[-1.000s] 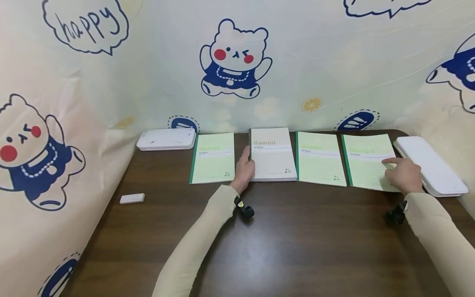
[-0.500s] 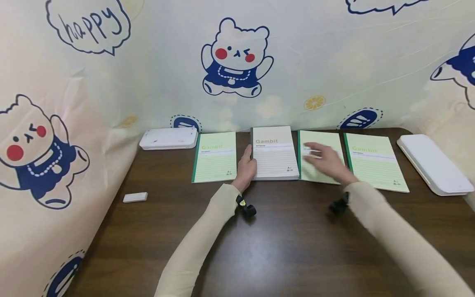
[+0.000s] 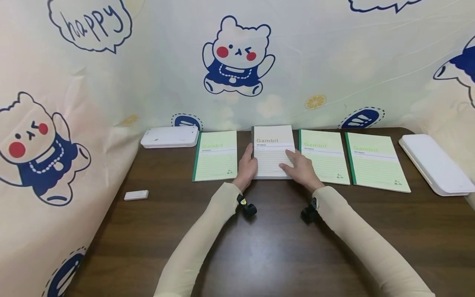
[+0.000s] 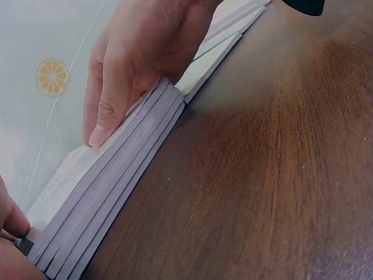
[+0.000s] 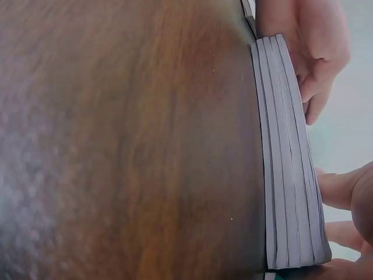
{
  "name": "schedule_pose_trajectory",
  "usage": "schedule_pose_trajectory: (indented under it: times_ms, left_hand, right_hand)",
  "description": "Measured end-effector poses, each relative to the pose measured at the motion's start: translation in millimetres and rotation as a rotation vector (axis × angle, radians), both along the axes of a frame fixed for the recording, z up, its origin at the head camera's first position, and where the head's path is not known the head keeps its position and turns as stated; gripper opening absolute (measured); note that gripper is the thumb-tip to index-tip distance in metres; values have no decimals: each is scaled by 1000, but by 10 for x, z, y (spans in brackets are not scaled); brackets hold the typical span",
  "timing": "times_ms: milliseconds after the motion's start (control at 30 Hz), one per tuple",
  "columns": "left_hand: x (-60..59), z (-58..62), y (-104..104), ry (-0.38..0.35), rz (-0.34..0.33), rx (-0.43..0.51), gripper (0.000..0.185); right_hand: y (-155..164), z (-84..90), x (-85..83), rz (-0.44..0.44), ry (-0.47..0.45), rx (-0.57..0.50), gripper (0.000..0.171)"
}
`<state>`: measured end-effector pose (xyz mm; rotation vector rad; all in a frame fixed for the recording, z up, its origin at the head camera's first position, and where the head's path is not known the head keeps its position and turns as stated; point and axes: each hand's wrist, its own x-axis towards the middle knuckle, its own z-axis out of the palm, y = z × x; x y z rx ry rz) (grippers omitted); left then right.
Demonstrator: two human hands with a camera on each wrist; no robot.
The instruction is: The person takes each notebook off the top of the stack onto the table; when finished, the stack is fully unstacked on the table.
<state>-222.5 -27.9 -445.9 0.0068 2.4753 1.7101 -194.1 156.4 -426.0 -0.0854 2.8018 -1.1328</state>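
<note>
A stack of several white "Gambit" notebooks (image 3: 269,163) lies near the back of the table, its page edges (image 4: 116,175) facing front. Against its dark spine rests my left hand (image 3: 246,167), with fingers extended along that side. My right hand (image 3: 303,170) touches the stack from the other side. Its thumb and index finger lie fairly straight on the top cover, while other fingers are low by the right edge, partly hidden. A green notebook (image 3: 215,163) lies left of the stack, and another green notebook (image 3: 323,163) is just right of it.
Farther right lies a third green notebook (image 3: 378,169), beside a slanted white case (image 3: 436,165). A second white case (image 3: 170,138) sits at the back left. One small white block (image 3: 136,195) lies near the left edge of the brown table (image 3: 259,247).
My right hand has come left from the far-right green notebook, across the neighbouring one, onto the white notebook stack. My left hand stays at the spine. The notebooks keep their places.
</note>
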Motion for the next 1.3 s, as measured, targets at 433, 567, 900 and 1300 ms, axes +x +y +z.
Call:
schedule_pose_trajectory:
  times_ms: [433,567,900,1300]
  left_hand:
    - [11,12,-13,4,-20,-7,57]
    - [21,25,-4,12,-15,-24,57]
    - [18,53,39,78,-37,-43,58]
    - [-179,289,-46,76,0,52,41]
  right_hand:
    - [-23,-6,-7,-18,-27,-4,63]
    - [-28,-14,-11,-21,-27,-13,63]
    - [-2,-19,-13,-12,-7,7,63]
    - [19,-27,4,-7,18,-1,63]
